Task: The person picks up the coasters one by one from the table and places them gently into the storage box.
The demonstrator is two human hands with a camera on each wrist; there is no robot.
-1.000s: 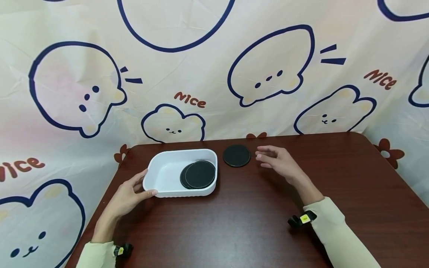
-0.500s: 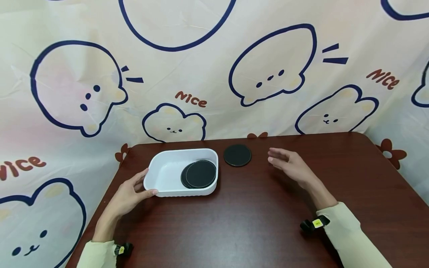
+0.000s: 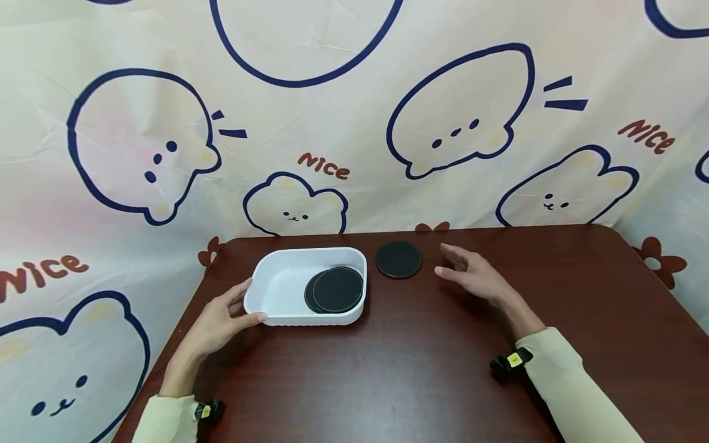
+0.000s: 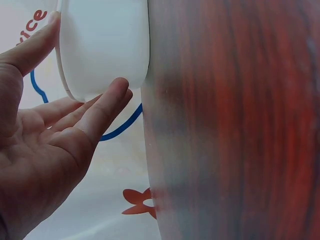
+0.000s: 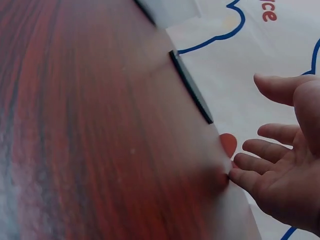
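Note:
A white rectangular tray point(image 3: 277, 289) with rounded corners stands at the left of the table. My left hand point(image 3: 218, 323) holds its left end, thumb at the front corner and fingers along the side. The left wrist view shows the thumb and fingers against the white wall point(image 4: 105, 50). Overlapping black round coasters point(image 3: 339, 289) lie at the tray's right end; how many are stacked is hidden. Another black coaster point(image 3: 399, 259) lies flat on the table right of the tray. My right hand point(image 3: 473, 274) hovers to its right, apart from it, thumb spread and fingers loosely extended, holding nothing.
The dark brown wooden table point(image 3: 388, 381) has its back edge just behind the loose coaster. A pale curtain point(image 3: 360, 123) with bear drawings hangs behind the table and along both sides.
My right hand first draws away rightward from the loose coaster, then comes back nearer with its thumb spread wider. The tray, coasters and left hand stay put; the head view shifts slightly.

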